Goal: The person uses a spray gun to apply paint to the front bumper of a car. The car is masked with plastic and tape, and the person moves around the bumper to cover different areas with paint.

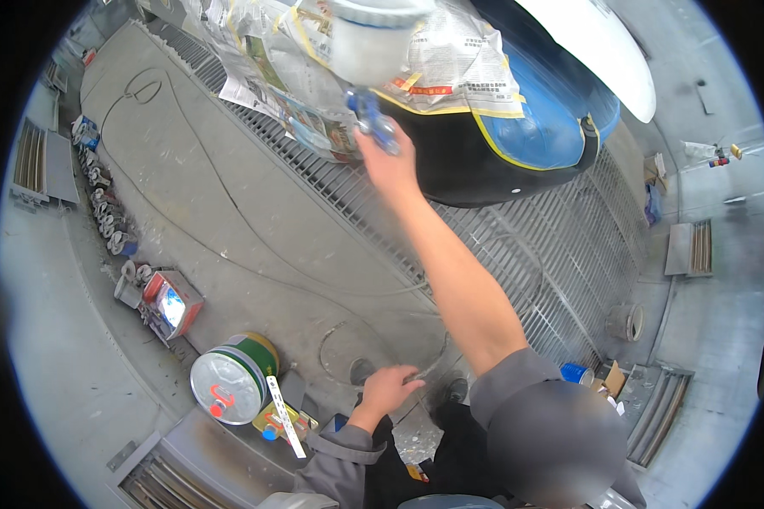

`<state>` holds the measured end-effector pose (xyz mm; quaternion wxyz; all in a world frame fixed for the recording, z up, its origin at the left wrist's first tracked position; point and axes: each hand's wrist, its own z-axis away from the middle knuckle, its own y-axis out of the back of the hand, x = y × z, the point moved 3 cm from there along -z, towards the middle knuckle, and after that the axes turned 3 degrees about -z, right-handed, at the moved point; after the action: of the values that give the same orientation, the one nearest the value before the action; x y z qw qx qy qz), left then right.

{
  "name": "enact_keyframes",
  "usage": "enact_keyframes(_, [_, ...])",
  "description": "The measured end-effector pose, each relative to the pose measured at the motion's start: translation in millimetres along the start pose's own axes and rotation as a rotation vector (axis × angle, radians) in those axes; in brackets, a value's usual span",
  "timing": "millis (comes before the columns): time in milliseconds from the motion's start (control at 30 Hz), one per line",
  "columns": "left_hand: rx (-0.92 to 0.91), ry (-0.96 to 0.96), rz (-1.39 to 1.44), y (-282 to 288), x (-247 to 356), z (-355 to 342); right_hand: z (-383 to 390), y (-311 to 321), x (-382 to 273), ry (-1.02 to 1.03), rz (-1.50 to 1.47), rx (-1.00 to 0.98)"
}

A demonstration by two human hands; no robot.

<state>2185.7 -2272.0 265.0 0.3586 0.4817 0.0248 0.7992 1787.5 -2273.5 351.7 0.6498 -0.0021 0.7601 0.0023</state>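
Observation:
My right hand grips a blue spray gun with a translucent white cup, blurred, in front of a vehicle body covered in taped newspaper. Beside it are a blue panel with yellow tape and a black lower section. My left hand is low in the view, fingers curled round the thin grey hose.
The vehicle stands over a metal floor grating. A looped hose lies on the concrete. A green-and-white bucket, a red box and several cans line the left side. A blue can sits at lower right.

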Motion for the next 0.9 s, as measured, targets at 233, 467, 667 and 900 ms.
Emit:
enact_keyframes(233, [-0.254, -0.079, -0.198, -93.7, -2.9, 9.9, 110.7, 242.9, -11.9, -0.352, -0.161, 0.341])
enact_keyframes(467, [-0.466, -0.189, -0.307, -219.5, 31.1, 6.3, 175.7, 552.3, 0.4, -0.304, 0.042, 0.78])
enact_keyframes(667, [-0.318, -0.044, -0.569, -269.0, 60.5, -9.9, 128.7, 729.3, -27.4, -0.314, 0.027, 0.662])
enact_keyframes(900, [-0.197, -0.178, -0.343, -368.6, 255.4, -64.4, 33.0, 790.5, -85.8, -0.357, 0.005, 0.149])
